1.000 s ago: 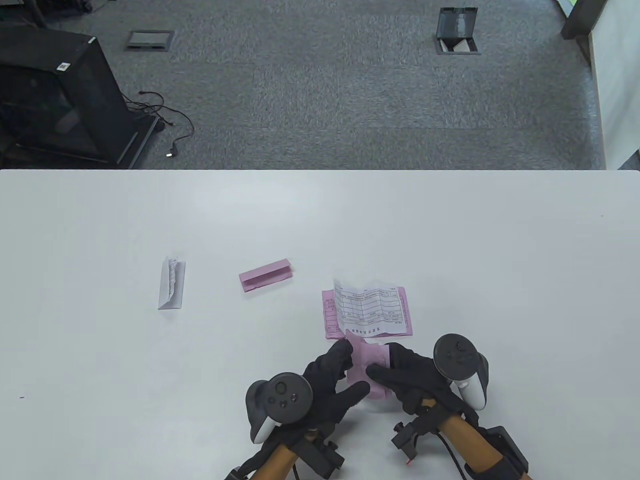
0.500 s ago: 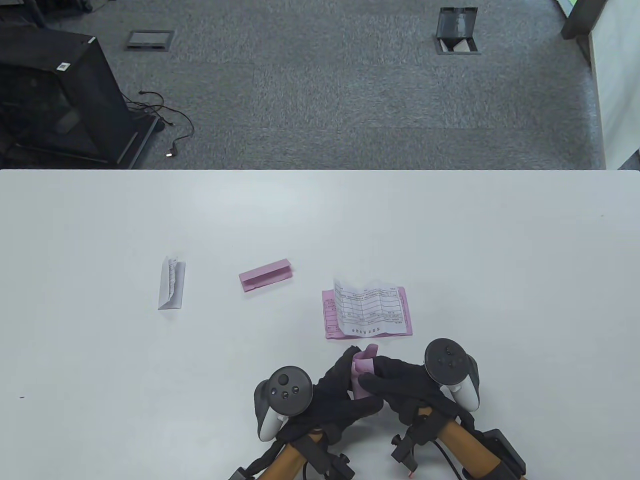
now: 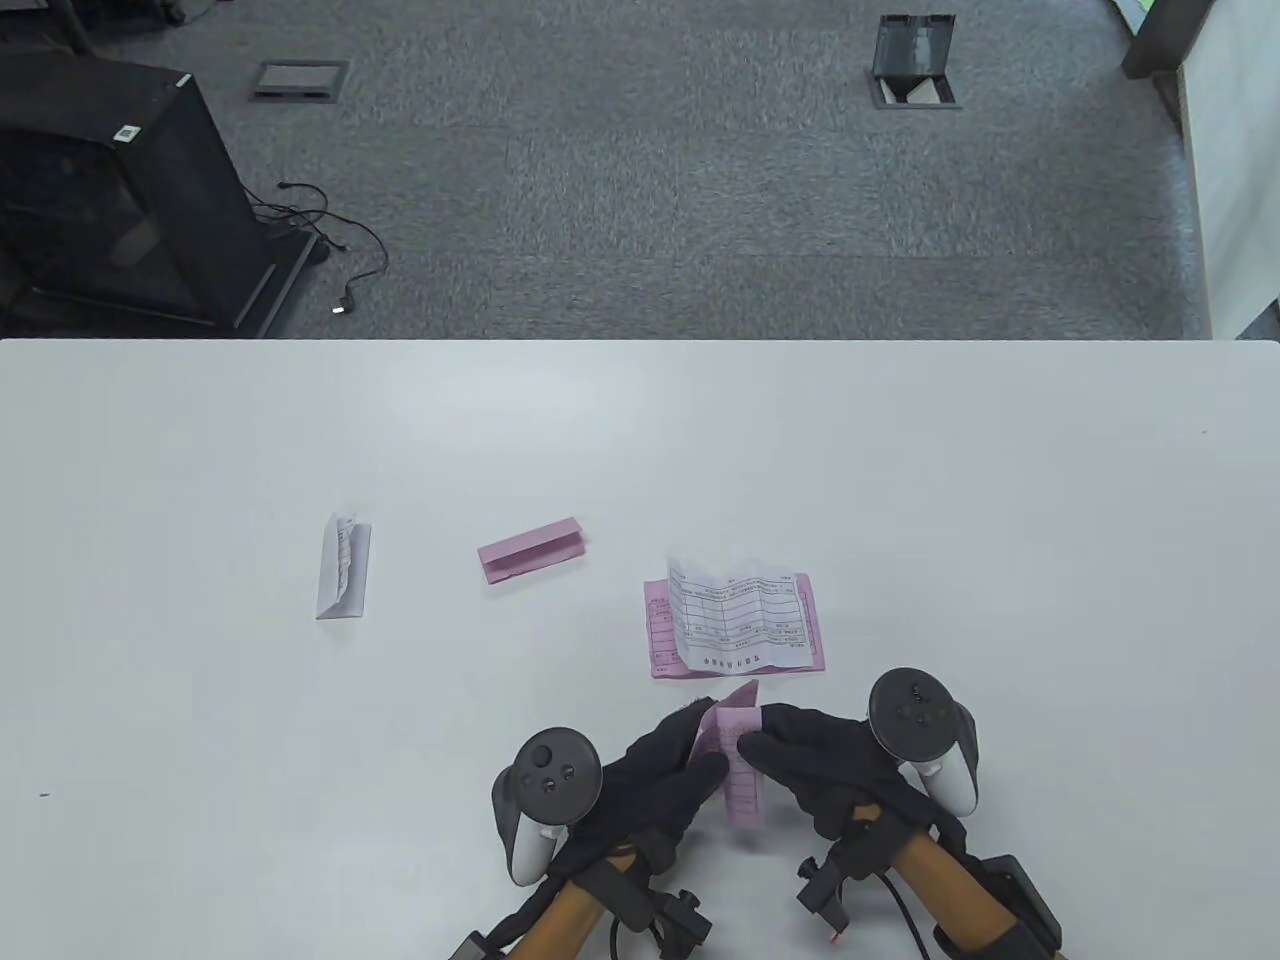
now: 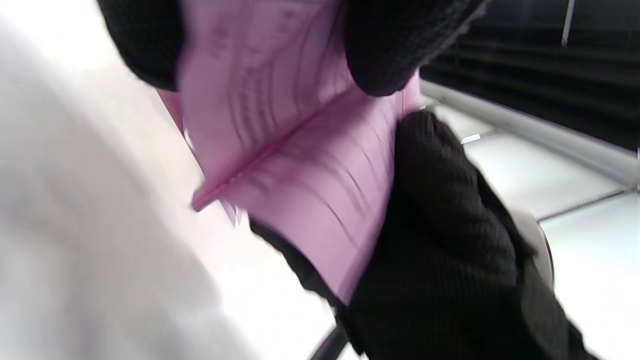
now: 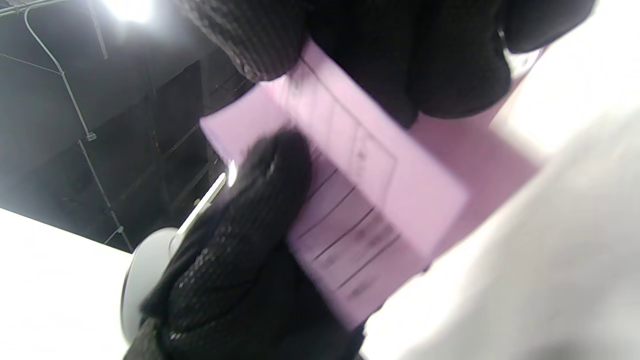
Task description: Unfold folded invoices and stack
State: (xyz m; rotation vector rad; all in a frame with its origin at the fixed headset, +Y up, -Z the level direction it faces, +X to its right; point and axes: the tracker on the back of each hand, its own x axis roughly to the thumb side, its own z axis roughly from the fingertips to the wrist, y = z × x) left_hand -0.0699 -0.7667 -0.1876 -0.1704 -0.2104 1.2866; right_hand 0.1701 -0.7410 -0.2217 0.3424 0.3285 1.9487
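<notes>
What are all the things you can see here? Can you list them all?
held invoice: 1, pink, partly unfolded, between both hands near the table's front edge
flat invoices: 2, white on pink, stacked beyond the hands
folded pink invoice: 1, pink, left of the stack
folded white invoice: 1, white, farthest left
table: 1, white
cabinet: 1, black, on the floor, far left
left hand: 1, black glove, grips held invoice
right hand: 1, black glove, grips held invoice
</notes>
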